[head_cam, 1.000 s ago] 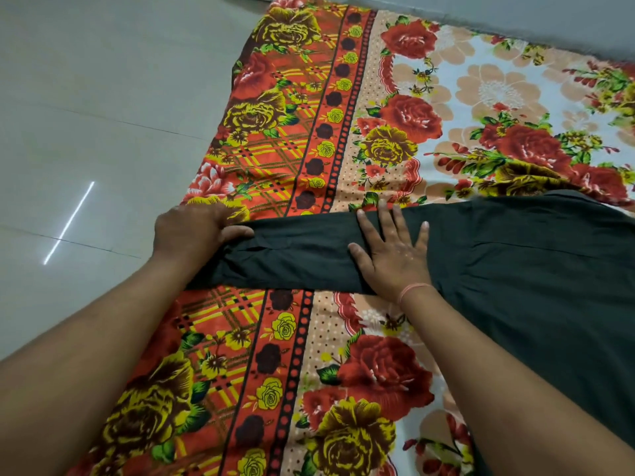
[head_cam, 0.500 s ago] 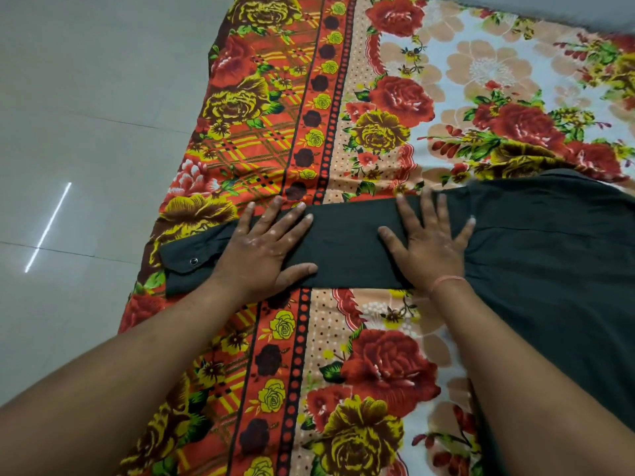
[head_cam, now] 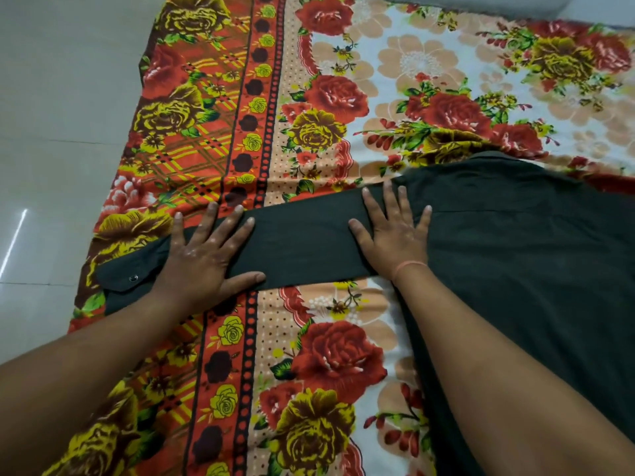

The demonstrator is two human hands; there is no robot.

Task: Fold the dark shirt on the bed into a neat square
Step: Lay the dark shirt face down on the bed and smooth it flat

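As the floral bed (head_cam: 429, 63) carried it, the dark shirt (head_cam: 515, 269) lay flat toward the right, 1 sleeve (head_cam: 302, 249) stretched left to the bed's edge. The left grip (head_cam: 202, 259) and right grip (head_cam: 395, 242) pressed that sleeve with straight, spread fingers, clasping nothing. Soft, light and limp, it would probably fold best pinched at the cuff (head_cam: 123, 280).

Head cam, fwd-down, near bed (head_cam: 343, 355)

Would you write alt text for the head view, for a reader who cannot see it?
The left hand and right hand press flat on the outstretched sleeve of a dark shirt on a floral bedsheet.
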